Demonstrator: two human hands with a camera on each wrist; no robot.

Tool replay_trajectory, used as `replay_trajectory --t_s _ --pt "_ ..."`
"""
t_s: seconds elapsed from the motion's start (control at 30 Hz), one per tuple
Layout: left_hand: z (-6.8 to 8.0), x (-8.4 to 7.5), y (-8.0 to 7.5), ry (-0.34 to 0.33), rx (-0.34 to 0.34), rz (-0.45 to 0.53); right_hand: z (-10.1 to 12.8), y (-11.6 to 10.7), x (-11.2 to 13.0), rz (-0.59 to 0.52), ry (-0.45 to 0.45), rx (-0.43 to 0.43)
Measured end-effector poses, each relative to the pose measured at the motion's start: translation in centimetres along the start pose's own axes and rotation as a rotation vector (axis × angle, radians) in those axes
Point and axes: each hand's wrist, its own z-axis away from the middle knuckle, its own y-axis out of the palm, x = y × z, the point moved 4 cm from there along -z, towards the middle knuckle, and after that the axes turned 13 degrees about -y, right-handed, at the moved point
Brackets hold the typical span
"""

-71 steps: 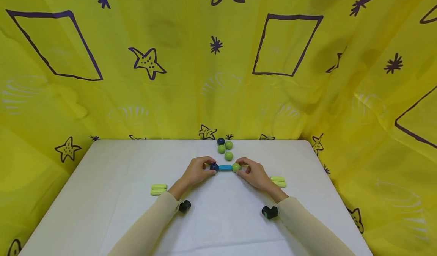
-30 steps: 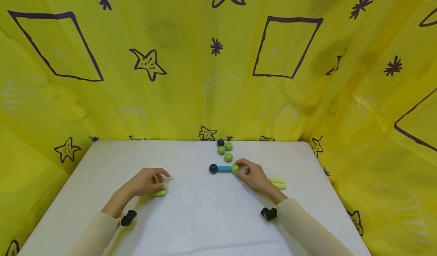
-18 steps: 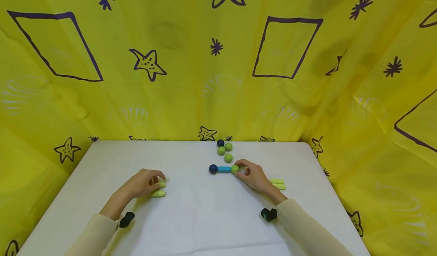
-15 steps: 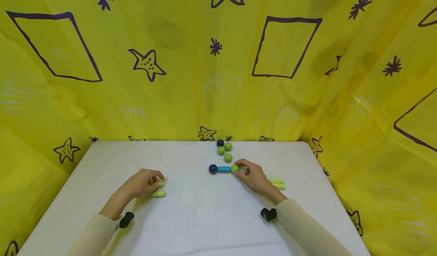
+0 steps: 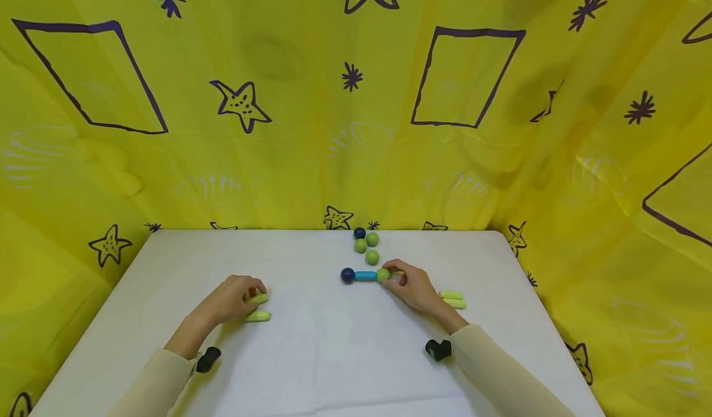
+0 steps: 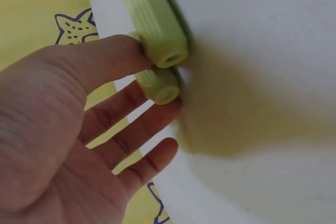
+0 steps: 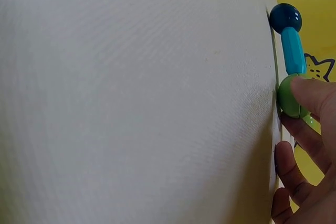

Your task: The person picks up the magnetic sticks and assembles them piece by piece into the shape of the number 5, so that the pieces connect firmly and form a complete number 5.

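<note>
In the head view, my left hand (image 5: 233, 298) is at the left of the table, its thumb and fingertips pinching one yellow-green magnetic rod (image 6: 160, 86). A second yellow-green rod (image 5: 258, 316) lies just nearer, and looks large in the left wrist view beside the thumb. Right of centre, my right hand (image 5: 411, 286) pinches a green ball (image 5: 382, 275) between thumb and fingers. That ball joins the end of a blue rod (image 5: 365, 275), whose other end meets a dark blue ball (image 5: 347, 275). This joined piece lies in a straight line on the table.
Beyond the joined piece sit several loose balls: a dark blue ball (image 5: 360, 233) and green balls (image 5: 372, 257). Two yellow-green rods (image 5: 453, 299) lie beside my right wrist. A patterned yellow curtain (image 5: 295, 157) surrounds the white table (image 5: 334, 355).
My left hand has let go of the dark blue ball and moved left to the yellow-green rods. It now pinches the farther one, which has tilted slightly. My right hand stays on the green ball.
</note>
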Motion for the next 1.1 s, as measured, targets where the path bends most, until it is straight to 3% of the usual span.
replay_trajectory --t_s 0.27,0.5,0.77,0.93,1.1 --pt "0.2 0.2 0.0 -0.022 -0.053 0.033 0.0 0.0 0.1 0.001 -0.009 0.004" --pt "-0.1 -0.7 -0.4 0.032 -0.126 0.163 0.0 0.0 0.0 0.004 0.013 0.006" --pt "-0.4 -1.6 0.1 0.049 -0.233 0.281 0.1 0.1 0.1 -0.008 0.012 0.003" --pt "-0.9 -2.4 0.6 0.006 -0.209 0.375 0.1 0.1 0.1 -0.003 0.008 -0.004" --pt "-1.5 -3.4 1.2 -0.029 -0.131 0.459 0.0 0.1 0.0 -0.003 0.003 -0.006"
